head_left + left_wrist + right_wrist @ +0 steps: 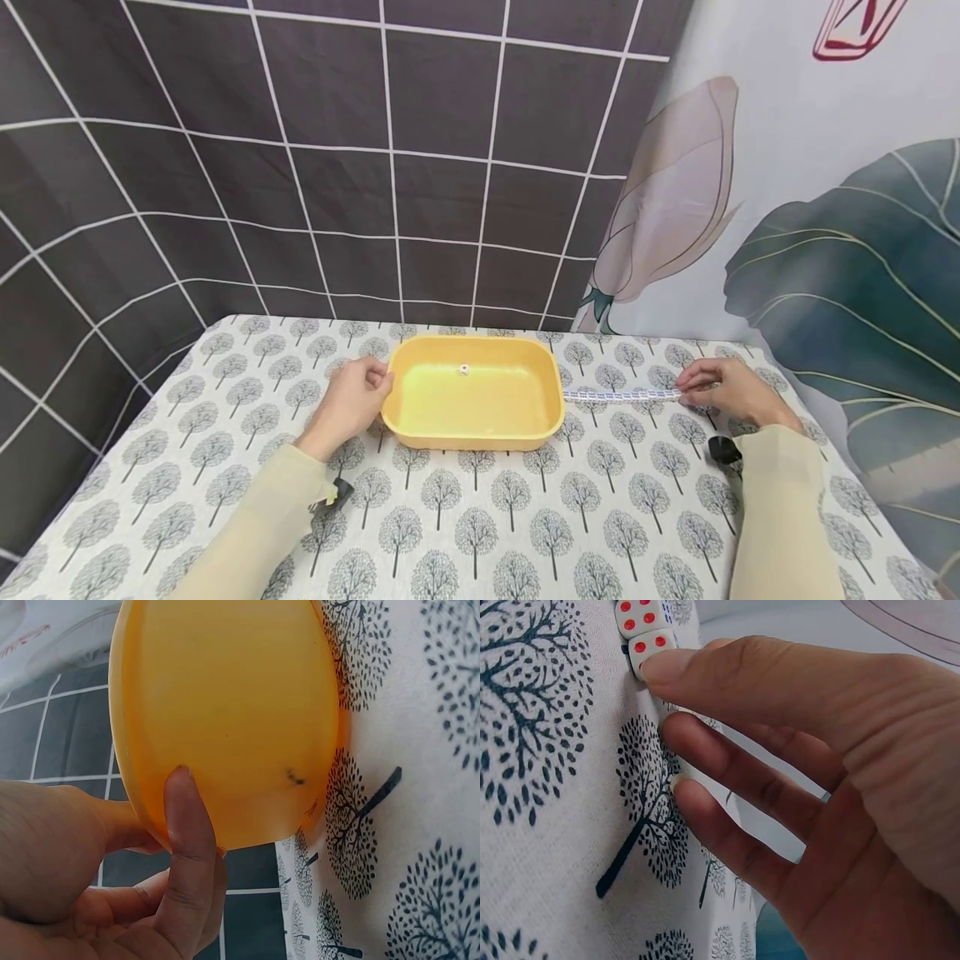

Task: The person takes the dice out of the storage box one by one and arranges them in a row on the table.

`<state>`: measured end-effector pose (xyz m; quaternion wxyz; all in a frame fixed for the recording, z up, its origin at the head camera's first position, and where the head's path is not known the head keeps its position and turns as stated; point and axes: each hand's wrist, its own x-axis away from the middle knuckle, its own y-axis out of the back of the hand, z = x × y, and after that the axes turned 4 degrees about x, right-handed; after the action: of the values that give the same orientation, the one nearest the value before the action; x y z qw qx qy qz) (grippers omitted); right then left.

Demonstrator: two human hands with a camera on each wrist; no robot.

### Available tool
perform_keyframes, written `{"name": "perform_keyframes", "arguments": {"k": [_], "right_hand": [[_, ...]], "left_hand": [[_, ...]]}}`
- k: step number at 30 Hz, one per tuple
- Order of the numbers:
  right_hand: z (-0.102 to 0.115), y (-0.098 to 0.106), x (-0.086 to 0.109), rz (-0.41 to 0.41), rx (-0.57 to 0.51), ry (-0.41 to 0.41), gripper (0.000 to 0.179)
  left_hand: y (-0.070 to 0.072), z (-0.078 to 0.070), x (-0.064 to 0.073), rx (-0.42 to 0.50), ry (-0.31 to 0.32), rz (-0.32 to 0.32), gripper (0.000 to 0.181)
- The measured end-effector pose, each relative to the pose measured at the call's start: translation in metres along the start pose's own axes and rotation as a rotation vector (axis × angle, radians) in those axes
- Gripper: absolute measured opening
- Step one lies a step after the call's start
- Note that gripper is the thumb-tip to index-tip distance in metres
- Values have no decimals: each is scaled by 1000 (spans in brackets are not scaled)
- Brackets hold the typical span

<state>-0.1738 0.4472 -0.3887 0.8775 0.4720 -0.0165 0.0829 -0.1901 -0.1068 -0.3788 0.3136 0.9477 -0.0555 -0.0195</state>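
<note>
A yellow plastic tub (472,437) stands on the table, with a single white die (464,369) inside near its far wall. My left hand (355,403) holds the tub's left end at the rim; in the left wrist view a finger (184,832) lies along the outer wall. From the tub's right side a straight row of white dice (618,396) runs across the cloth. At the row's right end is my right hand (723,390). Its thumb is on the end die (646,646), which shows red pips in the right wrist view; the index fingertip is hidden behind.
A white cloth (480,508) printed with grey trees covers the table. Behind it hangs a dark curtain (442,200) with a white grid. On the right is a pale curtain (780,167) with flower and leaf prints.
</note>
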Motion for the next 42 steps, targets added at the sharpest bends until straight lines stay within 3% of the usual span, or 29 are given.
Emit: {"name": "perform_keyframes", "arguments": {"k": [16, 23, 31, 42], "right_hand": [[12, -2, 2, 1, -14, -11, 23], [29, 4, 7, -75, 107, -34, 20], [57, 3, 3, -189, 188, 71, 12], [113, -2, -22, -155, 173, 117, 14]], "left_hand": [[1, 2, 1, -6, 21, -2, 26], [2, -1, 0, -11, 5, -25, 26], [1, -2, -1, 2, 14, -54, 24], [1, -3, 0, 15, 36, -38, 25]]}}
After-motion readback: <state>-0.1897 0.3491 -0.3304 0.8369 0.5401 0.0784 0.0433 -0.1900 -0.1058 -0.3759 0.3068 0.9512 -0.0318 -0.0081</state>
